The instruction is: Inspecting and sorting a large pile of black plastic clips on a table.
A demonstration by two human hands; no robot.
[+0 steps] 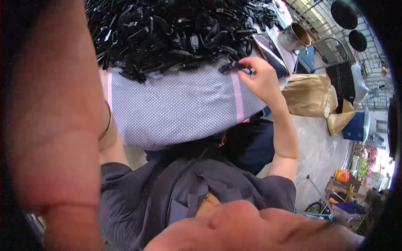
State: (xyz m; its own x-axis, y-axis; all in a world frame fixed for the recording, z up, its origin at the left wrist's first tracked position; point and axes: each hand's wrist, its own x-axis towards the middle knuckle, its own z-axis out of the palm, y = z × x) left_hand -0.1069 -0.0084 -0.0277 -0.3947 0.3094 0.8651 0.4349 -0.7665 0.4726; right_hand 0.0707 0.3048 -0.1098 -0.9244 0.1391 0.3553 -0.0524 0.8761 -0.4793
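My right hand (259,77) is closed in a pinch on a small black plastic piece (232,67), held over the right side of the patterned cloth at the near edge of a pile. The pile of similar black plastic pieces (180,33) spreads across the far part of the table; their exact kind is hard to make out. Very close and blurred, a finger of what seems to be my left hand (54,125) fills the left side of the view. Behind it, part of my left forearm shows with a thin bracelet (108,121). The rest of that hand is out of sight.
Grey dotted cloth (176,106) with pink stripes covers the near tabletop. To the right of the pile lie a dark flat device (270,52) and a metal cup (293,37). A brown paper bag (307,94) and a blue crate (355,127) stand beyond, before a wire rack (312,16).
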